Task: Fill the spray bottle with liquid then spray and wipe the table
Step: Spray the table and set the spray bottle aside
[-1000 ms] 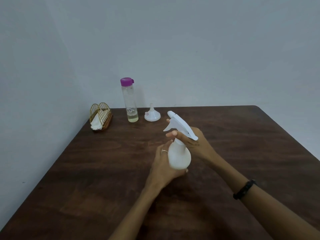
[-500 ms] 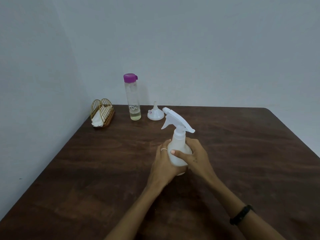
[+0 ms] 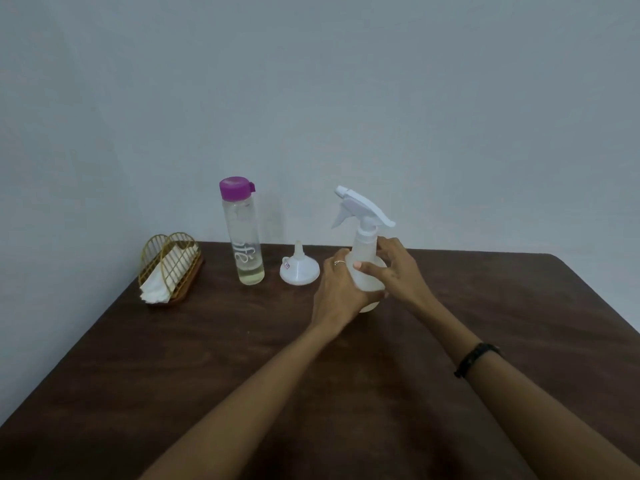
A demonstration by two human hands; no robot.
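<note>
Head view: sprayer [image 3: 367,271] stands on the table [image 3: 485,306], near the far edge, trigger head on.
Left hand [image 3: 337,289]: fingers curled round the body.
Right hand [image 3: 398,271]: fingers wrapped on the body below the neck.
Nearby: funnel [image 3: 299,270], bottle [image 3: 244,233], napkins [image 3: 162,278].
Risk: a hard twist could tip it — or knock the funnel, just beside.

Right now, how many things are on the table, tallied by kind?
Bottles: 2, the spray bottle held by the left hand and right hand, and the purple-capped bottle
Funnels: 1, the white funnel
Napkin holders: 1, the wire napkin holder
Total: 4
</note>
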